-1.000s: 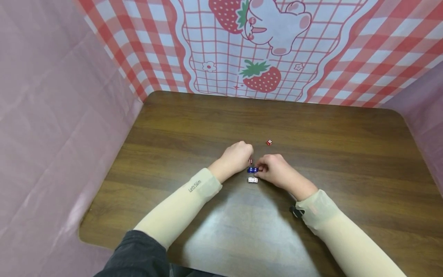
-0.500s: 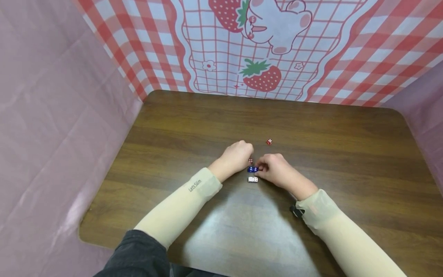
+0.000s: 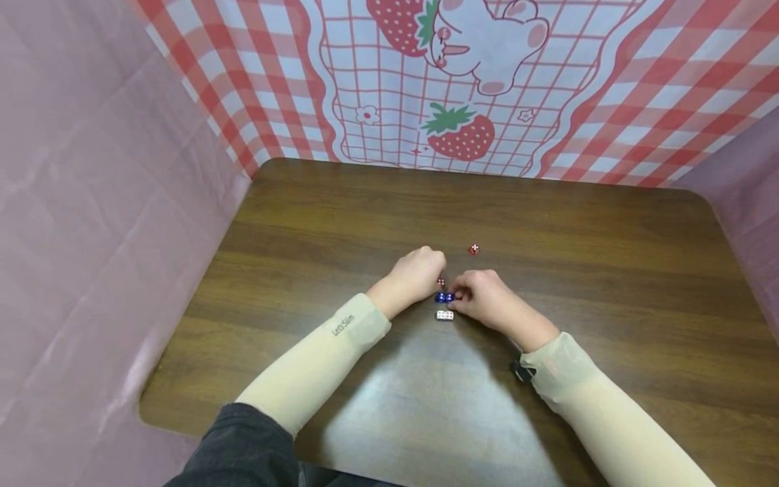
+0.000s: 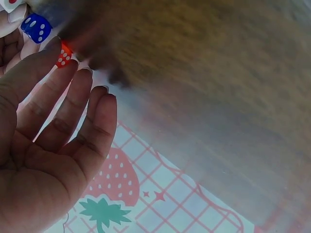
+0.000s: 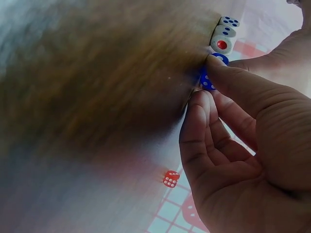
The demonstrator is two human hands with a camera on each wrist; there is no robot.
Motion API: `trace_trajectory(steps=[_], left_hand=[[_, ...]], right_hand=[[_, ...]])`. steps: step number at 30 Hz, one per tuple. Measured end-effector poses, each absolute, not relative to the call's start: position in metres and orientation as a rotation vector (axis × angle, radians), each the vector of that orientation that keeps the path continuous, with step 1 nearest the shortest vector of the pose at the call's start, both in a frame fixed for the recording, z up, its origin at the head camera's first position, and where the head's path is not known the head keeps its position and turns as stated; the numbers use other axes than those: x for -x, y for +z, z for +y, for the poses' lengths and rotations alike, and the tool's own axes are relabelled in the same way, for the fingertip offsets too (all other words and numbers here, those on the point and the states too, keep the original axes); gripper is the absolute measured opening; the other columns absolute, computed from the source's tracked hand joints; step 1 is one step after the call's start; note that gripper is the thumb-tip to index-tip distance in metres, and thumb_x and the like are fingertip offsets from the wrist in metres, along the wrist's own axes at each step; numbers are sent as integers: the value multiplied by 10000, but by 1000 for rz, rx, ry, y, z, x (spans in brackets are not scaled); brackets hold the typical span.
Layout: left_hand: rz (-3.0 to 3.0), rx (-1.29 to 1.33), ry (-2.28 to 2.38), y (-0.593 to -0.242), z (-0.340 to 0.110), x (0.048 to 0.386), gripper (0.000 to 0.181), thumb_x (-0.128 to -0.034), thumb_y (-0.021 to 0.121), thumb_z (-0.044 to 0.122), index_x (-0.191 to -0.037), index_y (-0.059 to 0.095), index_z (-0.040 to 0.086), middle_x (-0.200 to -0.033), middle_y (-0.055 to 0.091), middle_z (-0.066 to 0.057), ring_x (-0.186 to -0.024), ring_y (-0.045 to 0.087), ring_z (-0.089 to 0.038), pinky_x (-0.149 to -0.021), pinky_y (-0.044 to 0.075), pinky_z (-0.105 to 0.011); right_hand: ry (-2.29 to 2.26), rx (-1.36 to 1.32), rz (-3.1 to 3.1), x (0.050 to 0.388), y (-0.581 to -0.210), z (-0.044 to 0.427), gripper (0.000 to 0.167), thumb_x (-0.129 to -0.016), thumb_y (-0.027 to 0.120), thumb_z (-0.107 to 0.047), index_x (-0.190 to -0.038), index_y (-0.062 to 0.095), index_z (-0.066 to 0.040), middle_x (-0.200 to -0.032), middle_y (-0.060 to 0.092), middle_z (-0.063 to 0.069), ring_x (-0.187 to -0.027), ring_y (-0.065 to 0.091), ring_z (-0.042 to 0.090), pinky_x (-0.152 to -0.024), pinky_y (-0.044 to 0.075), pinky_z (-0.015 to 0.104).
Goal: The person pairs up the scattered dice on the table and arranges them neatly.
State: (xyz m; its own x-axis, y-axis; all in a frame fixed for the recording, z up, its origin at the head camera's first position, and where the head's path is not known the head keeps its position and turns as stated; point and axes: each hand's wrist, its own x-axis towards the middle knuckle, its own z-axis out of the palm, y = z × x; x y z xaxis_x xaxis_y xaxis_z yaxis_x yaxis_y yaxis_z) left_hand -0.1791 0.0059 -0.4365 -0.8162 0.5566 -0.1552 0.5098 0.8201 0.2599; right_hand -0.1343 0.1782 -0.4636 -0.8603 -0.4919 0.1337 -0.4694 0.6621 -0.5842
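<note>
In the head view, my left hand (image 3: 416, 274) pinches a red die (image 3: 441, 282) between thumb and index finger. The left wrist view shows that red die (image 4: 63, 56) at the fingertips, close to a blue die (image 4: 36, 28). Just nearer to me sit two blue dice (image 3: 445, 297) side by side. My right hand (image 3: 483, 297) has its thumb and index finger on the right-hand one. From the right wrist, the thumb partly covers that blue die (image 5: 208, 80). In front of the blue pair lie two white dice (image 3: 445, 315), touching each other.
Another red die (image 3: 474, 249) lies apart, beyond both hands. The wooden table (image 3: 341, 210) ends at a checked strawberry cloth (image 3: 292, 88) behind, with a pink cloth (image 3: 109, 203) on the left.
</note>
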Motion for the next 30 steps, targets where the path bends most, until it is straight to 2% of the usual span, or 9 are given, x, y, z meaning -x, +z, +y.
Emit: trace_trajectory(steps=[16, 30], left_hand=[[2782, -843, 322, -437, 4, 180, 163, -851, 786, 145, -763, 650, 138, -815, 645, -48, -771, 649, -227, -657, 549, -390], [2785, -853, 326, -437, 5, 180, 170, -849, 790, 141, -758, 646, 138, -823, 648, -52, -786, 652, -233, -685, 551, -401]], right_hand=[[-974, 821, 2831, 135, -463, 182, 179, -733, 869, -8, -854, 738, -25, -724, 648, -17, -666, 617, 125, -633, 534, 321], [-896, 590, 2888, 148, -446, 213, 128, -843, 815, -109, -906, 743, -23, -759, 646, 3, -707, 611, 173, -679, 511, 386]])
